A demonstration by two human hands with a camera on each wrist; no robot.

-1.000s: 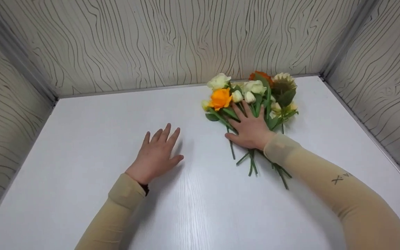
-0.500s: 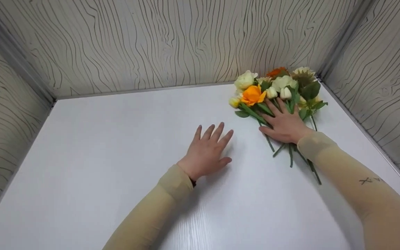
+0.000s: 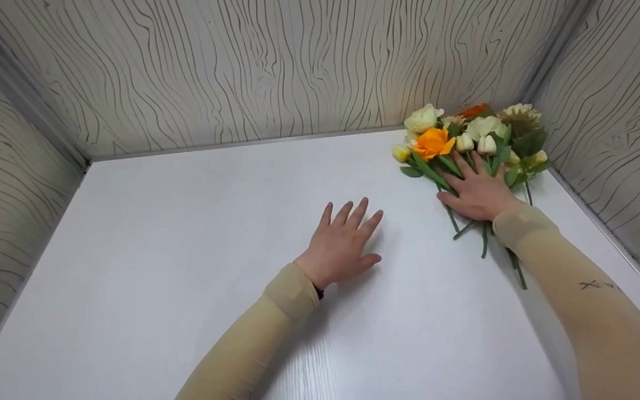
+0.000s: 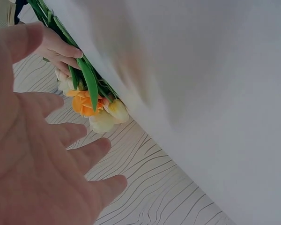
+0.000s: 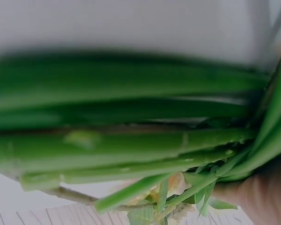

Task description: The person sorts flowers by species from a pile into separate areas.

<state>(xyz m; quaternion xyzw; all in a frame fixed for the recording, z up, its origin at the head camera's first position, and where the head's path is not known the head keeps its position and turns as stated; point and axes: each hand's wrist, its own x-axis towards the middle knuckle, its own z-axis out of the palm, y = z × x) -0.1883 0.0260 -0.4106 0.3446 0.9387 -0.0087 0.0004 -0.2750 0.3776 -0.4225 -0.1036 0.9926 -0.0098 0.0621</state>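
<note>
A bunch of flowers (image 3: 484, 128) lies near the back right corner of the table, with orange, white and cream blooms and green stems. My right hand (image 3: 478, 194) rests on its stems and leaves with the fingers spread. In the right wrist view, green stems (image 5: 107, 150) fill most of the picture, and only part of that hand (image 5: 267, 194) shows at the lower right. My left hand (image 3: 339, 244) is over the middle of the table, fingers straight and apart, holding nothing. An orange bloom (image 4: 86, 103) and pale tulips appear beyond its fingers in the left wrist view.
The white table (image 3: 175, 250) meets a wood-patterned back wall (image 3: 231, 72). Another patterned wall (image 3: 620, 128) stands along the right side, close to the blooms. Grey strips run up both back corners.
The flowers have slid right, toward the back right corner, together with my right hand. My left hand has also moved right, its fingers still spread.
</note>
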